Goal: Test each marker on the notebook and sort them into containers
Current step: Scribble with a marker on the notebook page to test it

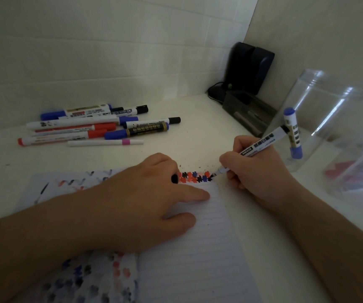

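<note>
On a white counter (198, 119) set into a tiled corner, a person tests a marker on a lined notebook (198, 248) that lies open at the near edge. Two clear containers stand at the right: a tall one (320, 106) holding a single blue-capped marker (293, 133) propped upright, and a lower, blurred one (355, 171) with reddish contents that cannot be made out. A dark device (248, 68) with a cable occupies the corner behind them.

The left hand (141, 197) rests flat on the page to steady it, index finger and thumb stretched out apart, while what looks like a black cap (174, 178) shows at its curled far fingers; how it is held cannot be told. The right hand (257, 171) pinches a white-barrelled black marker (261, 142) between thumb and fingers, its tip touching the paper at the right end of a row of black, red and blue blots (194, 177) along the top of the page. More blots cover the near left page.

A pile of about ten markers (93, 125), capped in blue, red and black, with one slim white pen banded in pink (105, 142), lies well apart at the back left. Judging by that pile against the single marker visible in the tall container, the sorting appears less than half done, though the many blots suggest more testing than that.
</note>
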A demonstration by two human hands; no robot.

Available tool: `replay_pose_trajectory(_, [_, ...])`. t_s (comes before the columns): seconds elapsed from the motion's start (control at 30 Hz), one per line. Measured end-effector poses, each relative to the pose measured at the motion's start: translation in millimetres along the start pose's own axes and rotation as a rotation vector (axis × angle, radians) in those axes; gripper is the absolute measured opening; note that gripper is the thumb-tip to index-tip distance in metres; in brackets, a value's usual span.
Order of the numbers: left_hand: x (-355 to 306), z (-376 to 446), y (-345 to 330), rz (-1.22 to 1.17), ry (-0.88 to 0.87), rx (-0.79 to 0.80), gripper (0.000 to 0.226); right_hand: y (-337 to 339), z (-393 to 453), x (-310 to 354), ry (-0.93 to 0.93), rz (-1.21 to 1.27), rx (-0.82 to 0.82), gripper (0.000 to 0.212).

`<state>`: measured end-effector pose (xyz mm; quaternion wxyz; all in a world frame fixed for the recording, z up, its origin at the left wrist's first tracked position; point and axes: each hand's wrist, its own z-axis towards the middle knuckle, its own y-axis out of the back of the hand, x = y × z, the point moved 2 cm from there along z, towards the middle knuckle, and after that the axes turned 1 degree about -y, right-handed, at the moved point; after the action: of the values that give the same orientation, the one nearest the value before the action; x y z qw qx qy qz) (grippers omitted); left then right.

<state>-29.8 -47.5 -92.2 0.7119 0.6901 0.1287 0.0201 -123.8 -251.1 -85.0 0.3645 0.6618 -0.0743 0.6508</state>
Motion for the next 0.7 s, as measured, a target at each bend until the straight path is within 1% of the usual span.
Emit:
replay_pose_trajectory(0.23, [-0.4,-3.0,0.3,-0.019,-0.014,-0.031,0.055,-0.5,1.7,-1.8,0.007,-0.023,0.034,0.032])
replay_pose_trajectory(0.3, [-4.4,-1.8,2.4,-0.05,-0.023,-0.055,0.047,0.2,2.1,-2.3,0.031,0.036,0.033,0.032])
replay_pose_trajectory(0.37, [-4.6,0.9,6.8,-0.2,0.017,-0.163,0.032,2.6,1.3,-2.1,0.062,0.147,0.073,0.03])
replay_pose_trajectory(0.4, [-1.8,2.4,8.5,-0.29,0.068,-0.231,0.031,4.7,0.5,-1.6,0.076,0.22,0.119,0.028])
replay_pose_trajectory(0.43, [2.1,4.0,11.0,-0.36,0.119,-0.302,0.036,7.0,-0.5,-0.7,0.088,0.309,0.185,0.028])
replay_pose_trajectory(0.47, [6.9,4.4,13.7,-0.427,0.159,-0.371,0.039,8.9,-1.8,0.9,0.091,0.414,0.271,0.03])
replay_pose_trajectory(0.53, [18.5,3.9,16.4,-0.598,0.204,-0.456,0.035,10.5,-5.2,5.4,0.081,0.612,0.454,0.031])
replay_pose_trajectory(0.57, [23.8,2.7,16.3,-0.697,0.218,-0.454,0.034,10.4,-6.4,7.3,0.069,0.68,0.519,0.031])
replay_pose_trajectory(0.63, [28.4,2.7,15.3,-0.849,0.239,-0.408,0.035,9.9,-8.2,9.4,0.037,0.756,0.583,0.032])
replay_pose_trajectory(0.7, [28.6,3.1,16.4,-0.901,0.248,-0.4,0.032,9.0,-9.1,9.7,-0.004,0.798,0.608,0.036])
